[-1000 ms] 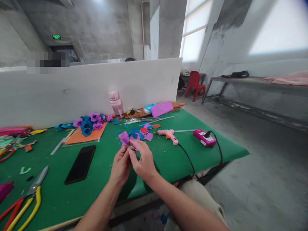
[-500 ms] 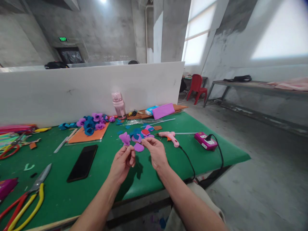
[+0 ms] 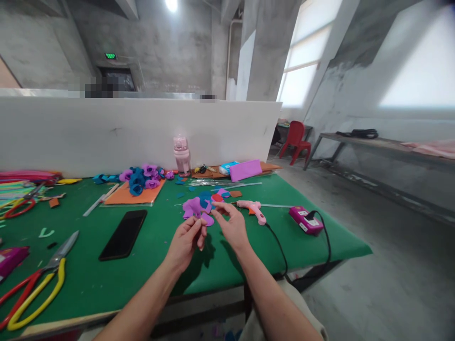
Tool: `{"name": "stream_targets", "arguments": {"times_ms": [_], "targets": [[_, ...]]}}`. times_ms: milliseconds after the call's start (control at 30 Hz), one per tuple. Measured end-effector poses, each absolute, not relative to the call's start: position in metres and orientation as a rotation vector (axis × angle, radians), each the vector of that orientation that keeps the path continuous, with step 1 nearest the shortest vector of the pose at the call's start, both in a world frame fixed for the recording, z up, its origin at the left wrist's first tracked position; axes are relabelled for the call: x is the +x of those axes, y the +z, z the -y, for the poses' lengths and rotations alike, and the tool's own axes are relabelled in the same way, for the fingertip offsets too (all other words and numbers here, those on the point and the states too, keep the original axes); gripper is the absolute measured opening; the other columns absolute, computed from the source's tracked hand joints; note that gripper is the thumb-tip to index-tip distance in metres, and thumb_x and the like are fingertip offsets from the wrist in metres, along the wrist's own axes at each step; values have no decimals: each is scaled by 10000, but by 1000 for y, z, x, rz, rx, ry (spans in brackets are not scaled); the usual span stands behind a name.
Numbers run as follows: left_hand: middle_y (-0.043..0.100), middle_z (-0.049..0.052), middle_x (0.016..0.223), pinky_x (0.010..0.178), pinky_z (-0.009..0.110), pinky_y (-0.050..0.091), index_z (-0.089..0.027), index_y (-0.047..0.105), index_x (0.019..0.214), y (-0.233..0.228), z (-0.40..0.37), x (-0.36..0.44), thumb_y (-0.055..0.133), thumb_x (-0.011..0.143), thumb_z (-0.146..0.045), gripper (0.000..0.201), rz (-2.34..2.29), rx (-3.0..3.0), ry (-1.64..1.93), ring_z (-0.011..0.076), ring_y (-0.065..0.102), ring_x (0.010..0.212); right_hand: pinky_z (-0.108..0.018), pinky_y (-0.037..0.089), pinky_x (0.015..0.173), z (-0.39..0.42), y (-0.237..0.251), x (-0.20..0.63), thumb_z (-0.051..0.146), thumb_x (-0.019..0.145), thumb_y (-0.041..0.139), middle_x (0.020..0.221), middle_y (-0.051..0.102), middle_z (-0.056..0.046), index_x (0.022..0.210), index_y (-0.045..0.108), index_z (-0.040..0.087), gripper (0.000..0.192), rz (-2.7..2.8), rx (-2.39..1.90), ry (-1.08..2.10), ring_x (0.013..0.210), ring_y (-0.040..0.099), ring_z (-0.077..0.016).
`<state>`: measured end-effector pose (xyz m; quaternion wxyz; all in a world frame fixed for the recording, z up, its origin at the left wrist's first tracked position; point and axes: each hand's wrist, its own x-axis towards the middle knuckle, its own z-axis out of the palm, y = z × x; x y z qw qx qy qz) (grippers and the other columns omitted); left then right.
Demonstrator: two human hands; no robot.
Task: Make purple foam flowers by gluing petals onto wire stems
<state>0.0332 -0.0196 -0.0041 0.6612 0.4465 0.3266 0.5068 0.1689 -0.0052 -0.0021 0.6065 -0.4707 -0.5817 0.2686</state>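
Observation:
My left hand [image 3: 188,241] is closed, thumb and fingers pinching the lower end of a purple foam flower [image 3: 193,207] just above the table. My right hand [image 3: 231,225] is beside it to the right, thumb and index finger slightly apart, with nothing clearly seen between them. Loose purple petals [image 3: 207,219] and blue petals [image 3: 205,196] lie behind and below the fingers, along with a red piece [image 3: 217,198]. A pink glue gun [image 3: 253,207] with a glue stick in its back rests just right of my right hand.
On the green table [image 3: 142,279] are a phone [image 3: 123,235], large scissors [image 3: 53,270], finished flowers [image 3: 140,179] on an orange sheet [image 3: 124,195], and a magenta power box [image 3: 305,220] with a cord. A pink bottle [image 3: 182,156] stands against the white partition [image 3: 142,128].
The purple flower has tilted and moved right, nearer my right hand. My right thumb and index finger, together before, have parted. The camera view has tipped upward.

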Motion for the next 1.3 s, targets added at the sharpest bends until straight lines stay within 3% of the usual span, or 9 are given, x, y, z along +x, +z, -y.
{"name": "stream_targets", "arguments": {"times_ms": [133, 300, 700, 1100, 1200, 1300], "targets": [[515, -39, 568, 383, 178, 352, -144, 539, 727, -9, 19, 34, 561, 780, -368, 231, -776, 1086, 1141, 37, 388, 370, -305, 462, 765, 9, 1, 160, 388, 722, 605, 856, 677, -63, 901, 658, 151, 301, 1344, -1065, 873, 805, 605, -179], [464, -62, 499, 361, 171, 320, -158, 515, 707, -11, 20, 34, 588, 748, -401, 257, -788, 1135, 1140, 47, 391, 347, -310, 466, 764, 15, 2, 153, 398, 602, 701, 861, 665, -59, 904, 651, 153, 393, 1406, -1160, 791, 804, 600, -187], [512, -35, 537, 359, 170, 321, -150, 527, 674, -5, 24, 35, 594, 737, -409, 275, -840, 1225, 1108, 49, 401, 356, -268, 439, 695, 18, 6, 155, 378, 676, 641, 714, 632, -20, 752, 637, 157, 234, 1459, -1157, 725, 702, 565, -159], [462, -49, 505, 354, 172, 333, -151, 531, 699, -3, 23, 30, 577, 761, -388, 248, -731, 1165, 968, 43, 337, 350, -256, 432, 680, 20, 13, 165, 348, 701, 616, 652, 603, 4, 667, 619, 159, 192, 1508, -1052, 854, 665, 546, -140], [463, -52, 509, 342, 171, 323, -149, 548, 736, 0, 23, 29, 590, 757, -365, 222, -669, 1073, 936, 34, 306, 335, -253, 435, 681, 18, 11, 166, 368, 652, 672, 653, 598, 11, 687, 629, 164, 212, 1365, -1000, 1040, 659, 547, -131], [481, -49, 527, 344, 173, 321, -149, 557, 739, 3, 23, 29, 598, 754, -345, 201, -623, 959, 975, 28, 298, 333, -275, 457, 707, 12, 4, 167, 479, 679, 628, 712, 623, -19, 806, 658, 155, 349, 1049, -850, 1377, 675, 574, -128]]}}
